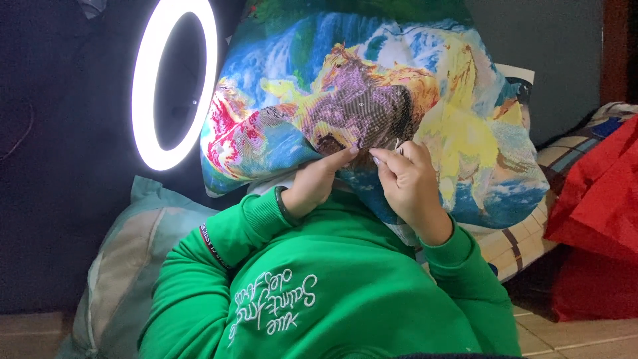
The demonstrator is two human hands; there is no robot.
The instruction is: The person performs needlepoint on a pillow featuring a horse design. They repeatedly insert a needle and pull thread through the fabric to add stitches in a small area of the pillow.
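A large colourful embroidery canvas [372,86] with horses on a blue ground hangs in front of me. My left hand [318,181] holds the cloth from below, thumb pressed on its front near the dark purple horse. My right hand [409,183] is pinched shut on a thin needle [397,143] at the cloth's surface, just right of the left thumb. Both arms wear green sleeves; a dark band sits on the left wrist.
A lit ring light [174,83] stands at the left against a dark wall. A pale teal pillow [123,259] lies at lower left. A red bag [598,219] and a checked cushion [531,239] sit at the right on a tiled floor.
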